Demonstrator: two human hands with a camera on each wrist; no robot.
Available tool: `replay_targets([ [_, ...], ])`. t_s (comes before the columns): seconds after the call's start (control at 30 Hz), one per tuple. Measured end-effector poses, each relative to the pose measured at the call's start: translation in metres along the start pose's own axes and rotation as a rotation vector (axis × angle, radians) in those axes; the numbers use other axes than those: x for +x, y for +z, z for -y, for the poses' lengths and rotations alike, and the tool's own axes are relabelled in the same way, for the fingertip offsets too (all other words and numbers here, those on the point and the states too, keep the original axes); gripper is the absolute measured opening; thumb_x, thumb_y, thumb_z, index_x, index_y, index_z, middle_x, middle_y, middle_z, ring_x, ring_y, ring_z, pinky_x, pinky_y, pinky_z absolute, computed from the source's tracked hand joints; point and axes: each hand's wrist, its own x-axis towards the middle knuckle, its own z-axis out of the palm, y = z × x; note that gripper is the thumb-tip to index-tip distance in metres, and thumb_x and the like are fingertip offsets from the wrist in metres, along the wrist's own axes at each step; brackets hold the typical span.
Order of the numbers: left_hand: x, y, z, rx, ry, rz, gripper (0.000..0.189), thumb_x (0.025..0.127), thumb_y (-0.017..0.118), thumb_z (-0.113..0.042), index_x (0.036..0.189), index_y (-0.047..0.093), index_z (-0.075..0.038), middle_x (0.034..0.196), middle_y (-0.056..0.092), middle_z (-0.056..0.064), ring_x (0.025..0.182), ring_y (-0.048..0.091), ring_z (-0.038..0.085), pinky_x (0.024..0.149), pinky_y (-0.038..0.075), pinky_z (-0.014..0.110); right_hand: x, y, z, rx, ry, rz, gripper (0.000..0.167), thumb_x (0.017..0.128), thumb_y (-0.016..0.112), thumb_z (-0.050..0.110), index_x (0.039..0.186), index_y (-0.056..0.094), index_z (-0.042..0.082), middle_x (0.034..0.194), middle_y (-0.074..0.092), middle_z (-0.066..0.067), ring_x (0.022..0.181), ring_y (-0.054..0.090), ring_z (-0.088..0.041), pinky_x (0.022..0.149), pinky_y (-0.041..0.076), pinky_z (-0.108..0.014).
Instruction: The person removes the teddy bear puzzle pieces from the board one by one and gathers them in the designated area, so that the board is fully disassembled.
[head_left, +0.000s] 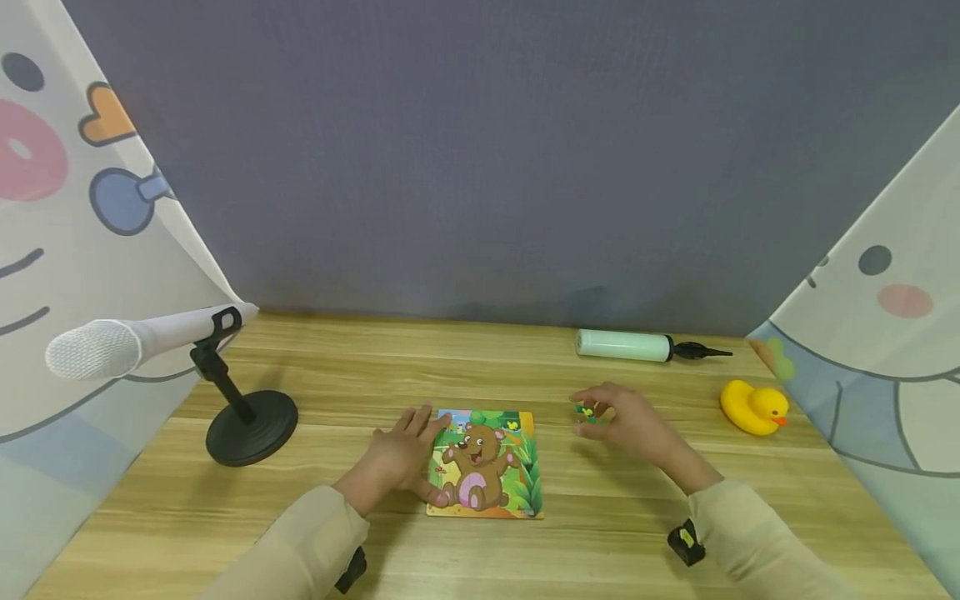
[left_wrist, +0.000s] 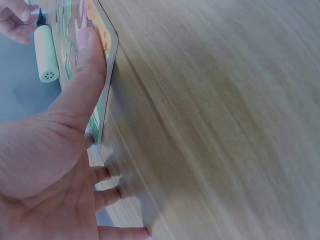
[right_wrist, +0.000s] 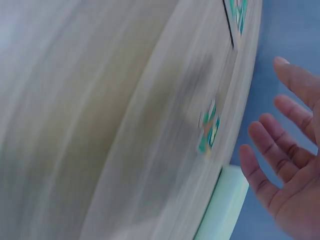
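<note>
A square picture puzzle [head_left: 480,467] showing a brown bear lies flat on the wooden table. My left hand [head_left: 397,458] rests at its left side, thumb on the lower left corner and index finger at the upper left. The other fingertips touch the tabletop, as the left wrist view [left_wrist: 55,170] shows. Right of the puzzle, a small green puzzle piece [head_left: 587,412] with a yellow spot lies on the table. My right hand [head_left: 622,421] hovers over this piece, its fingers spread and loosely bent. In the right wrist view the piece [right_wrist: 209,131] lies apart from the fingers.
A pale green hand pump [head_left: 626,345] with a black nozzle lies at the back right. A yellow rubber duck [head_left: 753,408] sits near the right edge. On the left stands a white microphone [head_left: 142,342] on a black round stand [head_left: 251,427]. A grey wall [head_left: 480,167] closes the back.
</note>
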Motion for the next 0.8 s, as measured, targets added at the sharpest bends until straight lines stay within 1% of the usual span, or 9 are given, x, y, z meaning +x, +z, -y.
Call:
replay_targets([
  [0.1,0.0,0.001,0.0,-0.007,0.002,-0.001,0.119,0.065,0.091,-0.05,0.158,0.031,-0.008,0.165,0.021,0.024,0.149,0.023,0.047,0.104,0.034,0.076,0.001,0.007,0.009,0.048,0.015,0.011,0.046,0.089,0.08,0.027,0.126,0.069,0.002,0.114,0.068,-0.013,0.094,0.066,-0.027,0.074,0.056,-0.034],
  [0.13,0.0,0.001,0.001,-0.01,0.003,-0.002,0.119,0.065,0.092,-0.05,0.158,0.031,-0.008,0.165,0.021,0.024,0.149,0.023,0.047,0.104,0.034,0.077,0.001,0.009,0.012,0.067,0.033,0.023,0.046,0.09,0.08,0.028,0.126,0.069,0.002,0.114,0.067,-0.012,0.096,0.065,-0.026,0.075,0.055,-0.034],
  [0.3,0.0,0.001,0.0,-0.019,0.006,-0.002,0.119,0.065,0.091,-0.05,0.158,0.031,-0.008,0.165,0.021,0.025,0.149,0.023,0.047,0.104,0.033,0.077,0.002,0.021,0.028,0.129,0.082,0.067,0.046,0.089,0.081,0.028,0.125,0.07,0.002,0.113,0.067,-0.01,0.099,0.063,-0.026,0.079,0.055,-0.038],
  [0.47,0.0,0.0,0.0,-0.007,0.002,0.001,0.119,0.065,0.091,-0.05,0.158,0.031,-0.008,0.165,0.02,0.024,0.149,0.023,0.047,0.104,0.034,0.076,0.003,0.033,0.042,0.145,0.075,0.114,0.046,0.086,0.083,0.026,0.123,0.071,0.002,0.115,0.067,-0.009,0.098,0.062,-0.025,0.079,0.055,-0.035],
  [0.53,0.0,-0.001,0.0,-0.007,-0.002,0.002,0.119,0.065,0.091,-0.05,0.159,0.031,-0.008,0.165,0.02,0.024,0.149,0.023,0.046,0.104,0.034,0.076,0.004,0.038,0.046,0.137,0.061,0.131,0.047,0.085,0.084,0.028,0.122,0.071,0.002,0.114,0.067,-0.007,0.098,0.061,-0.023,0.079,0.054,-0.033],
  [0.67,0.0,0.0,0.0,-0.011,-0.001,-0.001,0.119,0.065,0.091,-0.049,0.158,0.031,-0.008,0.165,0.02,0.024,0.149,0.023,0.046,0.104,0.034,0.076,0.005,0.047,0.052,0.093,0.048,0.132,0.049,0.081,0.087,0.031,0.12,0.073,0.005,0.105,0.065,-0.001,0.092,0.055,-0.016,0.076,0.049,-0.029],
  [0.8,0.0,0.0,0.001,-0.011,0.002,-0.002,0.118,0.065,0.091,-0.049,0.158,0.031,-0.008,0.165,0.02,0.024,0.149,0.023,0.047,0.104,0.034,0.076,0.005,0.055,0.057,0.064,0.077,0.126,0.047,0.079,0.089,0.031,0.117,0.074,0.006,0.096,0.061,0.001,0.083,0.048,-0.015,0.069,0.045,-0.028],
])
